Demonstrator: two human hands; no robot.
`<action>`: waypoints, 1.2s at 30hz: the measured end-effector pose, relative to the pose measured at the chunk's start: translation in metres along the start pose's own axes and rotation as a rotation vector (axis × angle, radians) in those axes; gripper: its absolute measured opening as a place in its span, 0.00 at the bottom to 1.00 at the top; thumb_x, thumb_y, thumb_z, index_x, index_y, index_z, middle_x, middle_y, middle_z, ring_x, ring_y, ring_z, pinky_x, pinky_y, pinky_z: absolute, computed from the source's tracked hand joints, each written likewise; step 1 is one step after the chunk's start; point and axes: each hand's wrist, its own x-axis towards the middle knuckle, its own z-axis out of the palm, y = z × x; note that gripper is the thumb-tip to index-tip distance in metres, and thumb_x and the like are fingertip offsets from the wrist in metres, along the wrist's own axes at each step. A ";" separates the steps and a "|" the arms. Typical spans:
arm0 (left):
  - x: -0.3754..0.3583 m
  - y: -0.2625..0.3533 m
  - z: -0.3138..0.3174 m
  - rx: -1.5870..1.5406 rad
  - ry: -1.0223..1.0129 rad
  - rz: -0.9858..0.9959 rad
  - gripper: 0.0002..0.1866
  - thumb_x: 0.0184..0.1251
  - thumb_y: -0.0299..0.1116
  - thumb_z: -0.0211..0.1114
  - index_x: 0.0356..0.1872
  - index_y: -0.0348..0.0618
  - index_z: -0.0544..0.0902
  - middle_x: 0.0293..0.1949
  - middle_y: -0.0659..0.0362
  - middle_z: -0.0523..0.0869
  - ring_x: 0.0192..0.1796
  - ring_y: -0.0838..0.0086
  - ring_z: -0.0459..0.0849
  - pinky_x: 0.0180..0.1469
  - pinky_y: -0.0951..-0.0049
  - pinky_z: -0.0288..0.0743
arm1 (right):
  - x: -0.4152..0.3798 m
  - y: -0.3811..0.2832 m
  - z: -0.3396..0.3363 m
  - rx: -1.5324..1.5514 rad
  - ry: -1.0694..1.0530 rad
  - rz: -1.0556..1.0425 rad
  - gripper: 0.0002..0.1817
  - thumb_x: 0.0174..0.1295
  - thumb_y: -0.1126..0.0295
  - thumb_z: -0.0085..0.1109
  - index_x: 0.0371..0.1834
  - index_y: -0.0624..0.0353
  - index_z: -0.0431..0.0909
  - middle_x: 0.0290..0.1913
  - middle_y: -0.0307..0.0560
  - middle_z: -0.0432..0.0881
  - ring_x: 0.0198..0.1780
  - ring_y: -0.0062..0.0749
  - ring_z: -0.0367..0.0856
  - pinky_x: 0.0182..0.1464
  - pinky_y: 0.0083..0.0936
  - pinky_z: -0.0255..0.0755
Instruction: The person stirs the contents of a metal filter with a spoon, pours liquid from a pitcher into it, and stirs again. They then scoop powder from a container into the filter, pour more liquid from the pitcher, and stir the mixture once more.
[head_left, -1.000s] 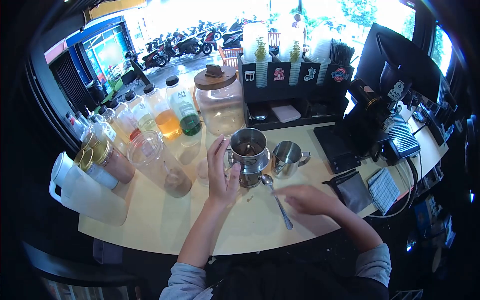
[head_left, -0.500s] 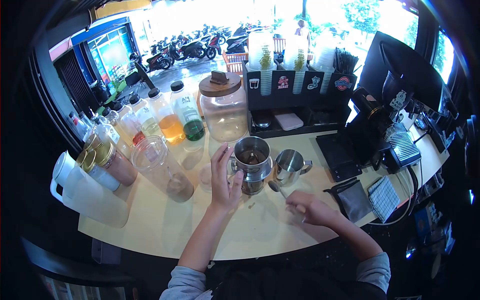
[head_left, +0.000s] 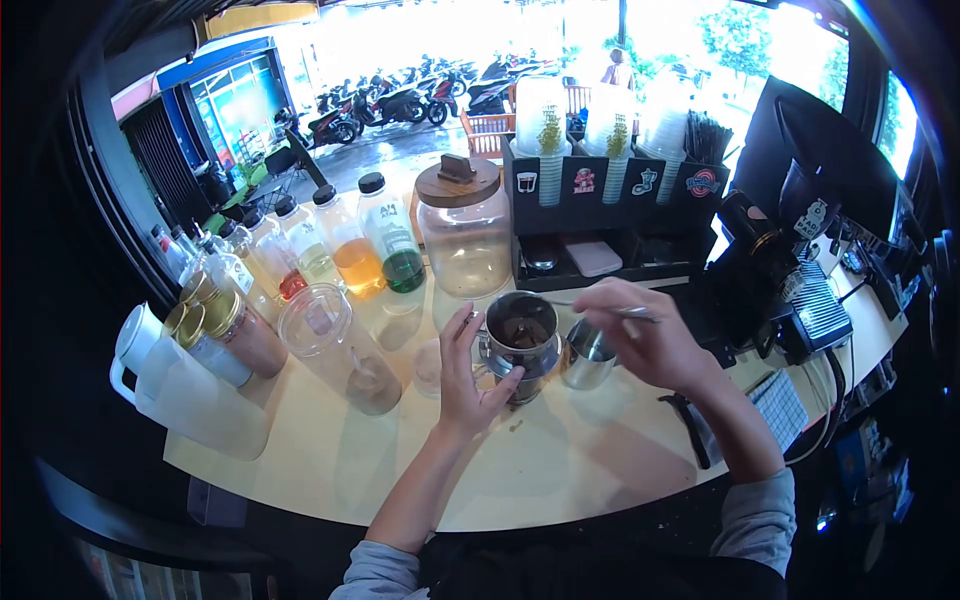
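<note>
left hand [head_left: 468, 375]: I'm seeing it cupping the side of the metal filter cup [head_left: 521, 335], fingers open around it, thumb on the lower part.
right hand [head_left: 650, 335]: I'm watching it pinching a spoon [head_left: 610, 309], raised above the counter, spoon end reaching toward the cup's rim.
filter cup: sitting on the cream counter [head_left: 560, 460], dark grounds showing inside.
steel pitcher [head_left: 588, 357]: standing just beside the cup, partly hidden under the right hand.
behind: big glass jar with wooden lid [head_left: 466, 230], row of syrup bottles [head_left: 340, 240] to its left.
near left: I'm seeing a clear plastic jar [head_left: 340, 345] and a white jug [head_left: 180, 385].
right side: grinder [head_left: 760, 260], checked cloth [head_left: 780, 405] at the counter edge.
</note>
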 end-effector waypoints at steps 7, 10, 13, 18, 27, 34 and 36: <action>0.000 0.005 0.000 -0.078 -0.007 -0.088 0.40 0.54 0.44 0.72 0.65 0.37 0.64 0.66 0.43 0.63 0.68 0.51 0.65 0.67 0.56 0.63 | 0.031 0.015 -0.001 -0.064 -0.265 -0.049 0.07 0.62 0.75 0.58 0.42 0.60 0.76 0.34 0.49 0.80 0.35 0.48 0.80 0.36 0.37 0.73; 0.000 0.002 0.000 -0.012 -0.004 -0.056 0.40 0.53 0.43 0.72 0.65 0.38 0.65 0.67 0.45 0.63 0.65 0.58 0.67 0.59 0.62 0.70 | 0.036 0.024 -0.003 0.022 -0.279 -0.102 0.06 0.63 0.74 0.57 0.42 0.62 0.76 0.34 0.50 0.80 0.36 0.48 0.79 0.38 0.37 0.73; 0.000 0.003 0.000 -0.010 -0.003 -0.060 0.40 0.53 0.44 0.72 0.65 0.37 0.66 0.67 0.45 0.63 0.65 0.58 0.67 0.59 0.63 0.70 | 0.037 0.026 -0.006 -0.002 -0.291 -0.122 0.06 0.63 0.75 0.58 0.41 0.63 0.77 0.35 0.50 0.80 0.36 0.47 0.79 0.39 0.37 0.73; 0.000 0.003 0.001 -0.031 0.003 -0.068 0.41 0.52 0.44 0.72 0.65 0.37 0.66 0.66 0.45 0.63 0.65 0.58 0.67 0.59 0.63 0.70 | 0.038 0.023 -0.006 0.067 -0.314 -0.103 0.05 0.63 0.74 0.58 0.39 0.63 0.78 0.35 0.50 0.81 0.37 0.47 0.79 0.40 0.37 0.73; -0.001 0.003 0.002 -0.078 0.011 -0.087 0.40 0.51 0.43 0.73 0.65 0.37 0.66 0.66 0.45 0.63 0.65 0.58 0.67 0.59 0.63 0.70 | 0.034 0.021 0.000 -0.011 -0.240 -0.064 0.04 0.61 0.76 0.59 0.39 0.62 0.78 0.34 0.48 0.81 0.36 0.45 0.79 0.38 0.36 0.74; 0.003 0.005 -0.001 -0.047 -0.002 -0.083 0.41 0.49 0.42 0.75 0.63 0.37 0.66 0.65 0.46 0.65 0.65 0.58 0.67 0.60 0.62 0.69 | 0.028 0.010 0.000 -0.034 -0.282 -0.016 0.06 0.59 0.77 0.60 0.39 0.61 0.79 0.36 0.47 0.81 0.37 0.45 0.80 0.38 0.35 0.74; 0.008 0.008 -0.005 -0.049 -0.013 -0.099 0.43 0.45 0.43 0.77 0.62 0.38 0.67 0.63 0.47 0.67 0.63 0.59 0.70 0.61 0.62 0.69 | 0.023 0.012 0.007 -0.040 -0.252 -0.093 0.07 0.58 0.78 0.60 0.40 0.61 0.78 0.36 0.47 0.81 0.38 0.45 0.80 0.38 0.35 0.75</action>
